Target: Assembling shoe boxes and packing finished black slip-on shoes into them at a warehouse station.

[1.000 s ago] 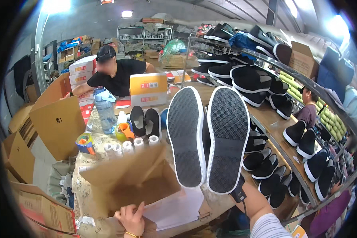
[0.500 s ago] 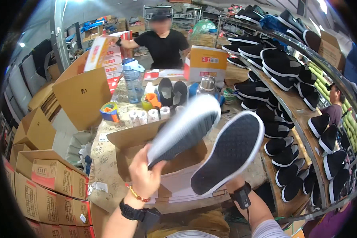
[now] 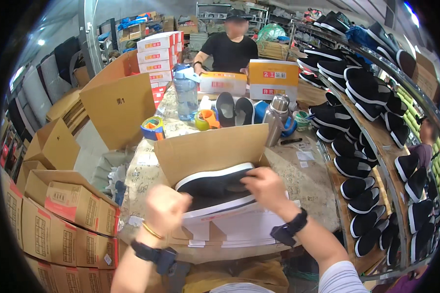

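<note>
A pair of black slip-on shoes with white sole edges lies on its side in an open cardboard shoebox, whose lid stands up at the back. My right hand is at the right end of the box, fingers bent in and fingertips against the upper shoe. Over the box's left front corner is my left hand, curled and smeared by motion; whether it touches a shoe is hard to see.
Beyond the box stand a blue water bottle, tape dispensers, another pair of shoes and a steel flask. Shoe racks line the right, cartons the left. Across the table, a person handles a shoebox.
Both shoes, held up soles toward me before, now lie in the box. My hands have come down to it, and the lid stands higher. The person opposite has brought a shoebox down onto the table.
</note>
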The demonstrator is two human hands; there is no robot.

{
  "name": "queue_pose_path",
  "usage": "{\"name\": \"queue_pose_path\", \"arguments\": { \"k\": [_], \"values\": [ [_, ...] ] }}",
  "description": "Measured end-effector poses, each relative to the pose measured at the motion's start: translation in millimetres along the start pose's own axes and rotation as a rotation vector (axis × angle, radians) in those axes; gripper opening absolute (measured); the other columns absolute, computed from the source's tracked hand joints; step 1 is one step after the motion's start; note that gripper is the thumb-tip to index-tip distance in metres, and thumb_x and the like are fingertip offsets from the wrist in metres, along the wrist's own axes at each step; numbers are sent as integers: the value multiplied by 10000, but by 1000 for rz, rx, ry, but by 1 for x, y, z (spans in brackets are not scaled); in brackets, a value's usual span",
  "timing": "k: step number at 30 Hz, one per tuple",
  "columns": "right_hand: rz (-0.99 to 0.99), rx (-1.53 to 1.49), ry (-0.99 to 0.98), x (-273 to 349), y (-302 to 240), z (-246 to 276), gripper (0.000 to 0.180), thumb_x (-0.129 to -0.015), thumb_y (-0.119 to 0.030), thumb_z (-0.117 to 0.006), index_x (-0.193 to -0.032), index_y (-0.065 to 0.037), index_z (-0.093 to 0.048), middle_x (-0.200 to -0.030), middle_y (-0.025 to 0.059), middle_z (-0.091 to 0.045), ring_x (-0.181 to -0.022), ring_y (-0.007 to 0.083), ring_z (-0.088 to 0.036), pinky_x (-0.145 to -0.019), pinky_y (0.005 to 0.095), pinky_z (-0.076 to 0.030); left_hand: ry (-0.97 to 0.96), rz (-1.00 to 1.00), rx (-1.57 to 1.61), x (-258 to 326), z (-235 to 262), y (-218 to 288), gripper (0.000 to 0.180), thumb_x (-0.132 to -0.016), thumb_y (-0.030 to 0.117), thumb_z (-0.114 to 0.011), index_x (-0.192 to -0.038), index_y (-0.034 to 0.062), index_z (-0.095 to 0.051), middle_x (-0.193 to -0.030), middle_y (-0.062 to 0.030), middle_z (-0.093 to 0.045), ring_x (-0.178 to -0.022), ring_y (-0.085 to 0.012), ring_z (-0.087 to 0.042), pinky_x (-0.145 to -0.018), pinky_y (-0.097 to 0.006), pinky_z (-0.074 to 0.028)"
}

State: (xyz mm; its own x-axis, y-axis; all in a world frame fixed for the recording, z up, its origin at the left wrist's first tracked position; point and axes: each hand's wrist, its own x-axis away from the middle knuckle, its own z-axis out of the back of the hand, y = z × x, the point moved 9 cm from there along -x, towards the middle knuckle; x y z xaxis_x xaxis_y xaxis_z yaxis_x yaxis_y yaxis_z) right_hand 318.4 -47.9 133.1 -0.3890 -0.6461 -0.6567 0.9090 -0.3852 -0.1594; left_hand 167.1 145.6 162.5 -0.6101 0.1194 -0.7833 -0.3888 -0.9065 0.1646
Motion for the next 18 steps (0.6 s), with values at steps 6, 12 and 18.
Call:
{"name": "queue_pose_path", "arguments": {
  "k": [6, 12, 18],
  "values": [
    [-879, -893, 393, 81, 185, -38, 217, -909, -199, -562, -889, -30, -697, -906, 146, -655, -911, 328, -621, -747, 388, -516, -20, 814, 377, 56, -74, -128, 1099, -652, 83, -819, -1493, 68, -112, -1469, -158, -220, -1256, -284, -388, -1059, -390, -367],
    [-493, -240, 9, 53, 103, -74, 573, -875, -134, -602, -1377, 25, -377, -1161, 246, -582, -991, 323, -620, -880, 414, -491, 61, 599, 221, 84, -77, -133, 698, -681, 20, -743, -1332, 57, -492, -1322, -168, -524, -1223, -323, -511, -1045, -418, -368],
    [-394, -471, -201, 7, 104, -13, 568, -729, -194, -773, -1243, -37, -590, -1243, 170, -608, -1144, 291, -586, -960, 371, -471, -488, -71, -255, 65, -52, -86, 503, -806, 281, -703, -1280, 158, -589, -1327, -187, -533, -1223, -364, -513, -1052, -574, -312]
  ]
}}
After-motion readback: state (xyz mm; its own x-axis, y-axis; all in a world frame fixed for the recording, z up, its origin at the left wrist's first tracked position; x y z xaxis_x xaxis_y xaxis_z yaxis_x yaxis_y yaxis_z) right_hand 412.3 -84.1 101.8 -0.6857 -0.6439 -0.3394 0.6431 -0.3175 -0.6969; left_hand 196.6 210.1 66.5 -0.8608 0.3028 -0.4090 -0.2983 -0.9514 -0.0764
